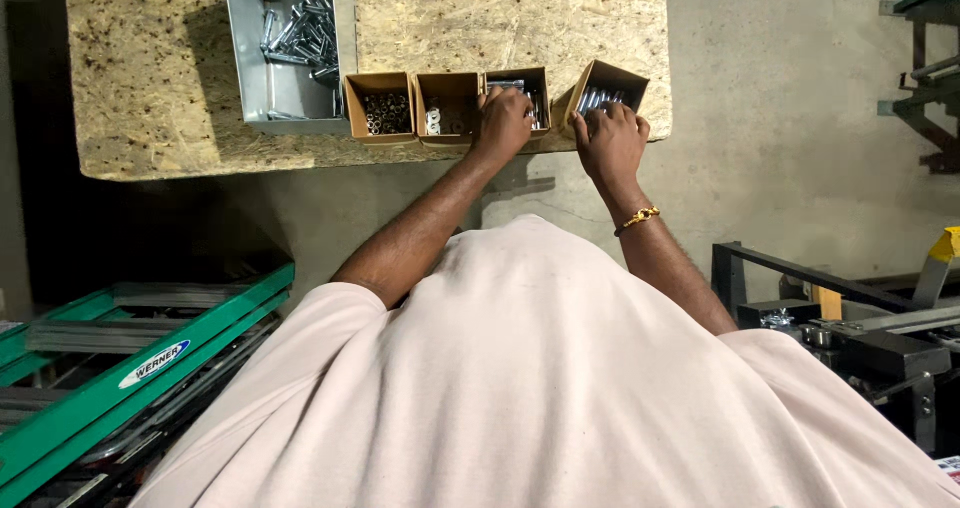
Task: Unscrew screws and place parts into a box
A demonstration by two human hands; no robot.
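Small cardboard boxes of metal fasteners sit in a row along the near edge of a chipboard bench top [150,88]. The tilted box [603,90], at the right end of that row, holds bright bolts; the right hand [610,143] grips its near wall with fingers curled over the rim. Just left of it, the left hand [503,123] rests curled on the third box [525,93]; what its fingers pinch cannot be told. Further left stand a box of washers [447,108] and a box of dark nuts [380,108]. Behind these a grey metal bin [250,68] contains long bolts. A green ladder [120,368] lies below the bench.
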